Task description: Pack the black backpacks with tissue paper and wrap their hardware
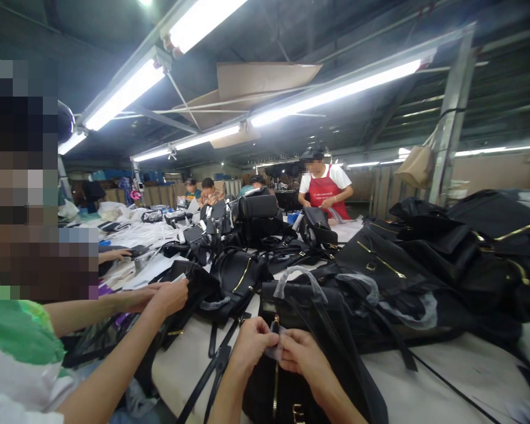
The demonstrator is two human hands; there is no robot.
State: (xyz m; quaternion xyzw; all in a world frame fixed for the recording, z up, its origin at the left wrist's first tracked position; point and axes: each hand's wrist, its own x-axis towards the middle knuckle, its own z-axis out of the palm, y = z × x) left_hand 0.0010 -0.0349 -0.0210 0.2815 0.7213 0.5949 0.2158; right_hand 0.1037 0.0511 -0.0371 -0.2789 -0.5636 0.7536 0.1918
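A black bag (260, 383) with a gold zipper (275, 391) and a gold buckle (298, 412) lies in front of me. Over its zipper end, my left hand (252, 347) pinches a small piece of clear plastic film (274, 352) between thumb and fingertips. From the other side, my right hand (304, 356) grips the same film, its fingers closed. A dark zipper pull (275, 325) shows just above the film; whether the film is wrapped round it is unclear. Black straps (223, 359) trail off to the left of my left hand.
Black bags (371, 253) with film-wrapped handles (413, 315) crowd the table (176, 365). At left, a co-worker's hands (168, 297) work on another black piece. A person in a red apron (325, 191) stands across the table. Several people sit farther back.
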